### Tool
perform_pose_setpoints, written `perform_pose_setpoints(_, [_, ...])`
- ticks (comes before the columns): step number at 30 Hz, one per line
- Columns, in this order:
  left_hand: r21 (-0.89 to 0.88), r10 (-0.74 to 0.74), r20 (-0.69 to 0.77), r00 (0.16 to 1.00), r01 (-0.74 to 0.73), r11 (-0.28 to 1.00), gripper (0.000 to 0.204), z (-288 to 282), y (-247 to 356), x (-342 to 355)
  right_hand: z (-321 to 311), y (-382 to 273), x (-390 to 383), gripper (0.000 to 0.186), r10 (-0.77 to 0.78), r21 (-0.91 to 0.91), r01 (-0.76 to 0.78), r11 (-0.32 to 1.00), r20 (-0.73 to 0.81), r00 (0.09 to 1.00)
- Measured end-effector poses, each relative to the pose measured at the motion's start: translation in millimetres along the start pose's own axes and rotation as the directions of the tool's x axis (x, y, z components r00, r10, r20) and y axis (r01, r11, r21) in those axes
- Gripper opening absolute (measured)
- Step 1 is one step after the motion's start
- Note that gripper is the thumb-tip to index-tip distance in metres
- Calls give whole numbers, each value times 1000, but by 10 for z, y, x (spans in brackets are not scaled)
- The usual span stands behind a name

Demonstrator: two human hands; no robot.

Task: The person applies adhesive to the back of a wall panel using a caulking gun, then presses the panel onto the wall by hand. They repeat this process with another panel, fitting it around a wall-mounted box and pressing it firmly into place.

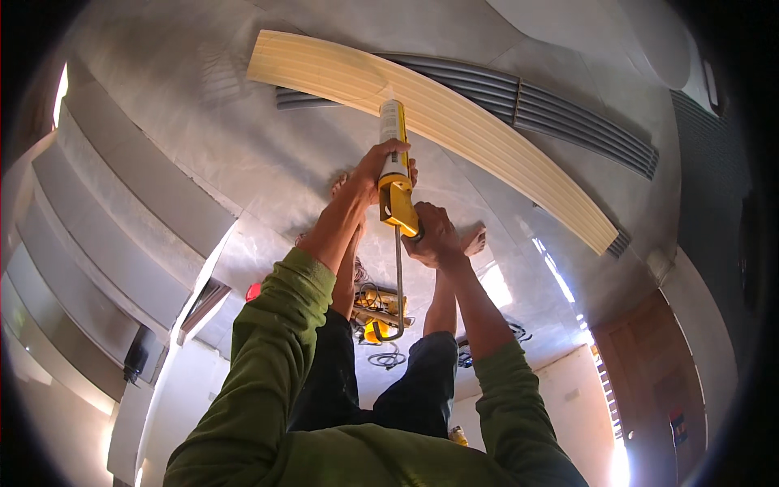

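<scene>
A yellow caulking gun (397, 197) with a white cartridge (392, 122) points away from me, its pale nozzle over a long cream fluted panel (487, 150) on the floor. My left hand (377, 166) is closed round the cartridge. My right hand (432, 235) grips the gun's handle at the back of its frame, and the bent metal plunger rod hangs back between my forearms. Beneath and behind the cream panel lies a dark grey fluted panel (584, 134), also on the floor.
My bare feet (475, 239) stand on the pale floor (203, 122). Yellow tools (381, 308) and coiled cables (388, 359) lie low in view near my legs. Pale steps or ledges (114, 235) rise at the left. A brown wooden door (649, 365) is at the lower right.
</scene>
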State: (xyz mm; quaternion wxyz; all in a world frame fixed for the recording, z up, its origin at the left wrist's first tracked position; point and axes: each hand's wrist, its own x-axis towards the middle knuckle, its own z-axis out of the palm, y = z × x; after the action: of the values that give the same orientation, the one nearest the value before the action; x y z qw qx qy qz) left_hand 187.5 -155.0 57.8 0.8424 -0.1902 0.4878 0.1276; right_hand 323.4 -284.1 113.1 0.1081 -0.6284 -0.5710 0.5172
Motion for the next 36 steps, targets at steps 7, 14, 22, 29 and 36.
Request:
perform_pose_setpoints(7, [50,41,49,998,-44,998,27,200,123,180,-78,114,164,30,-39,-7,38,999,-103,994])
perform_pose_setpoints(14, [159,1,34,999,-6,987,26,350,-41,322,-138,186,-12,29,-16,-10,14,1000,-215,977])
perform_pose_setpoints(22, [205,-87,10,996,83,975,25,459,-455,453,-195,365,-394,21,37,116,-7,993,-256,966])
perform_pose_setpoints(29, [235,-138,7,990,132,963,25,362,-831,428,-63,490,-773,23,53,128,-22,992,-248,967])
perform_pose_setpoints(36, [170,-226,-10,974,224,960,32,169,-1055,302,107,417,-1081,24,75,185,-17,983,-315,946])
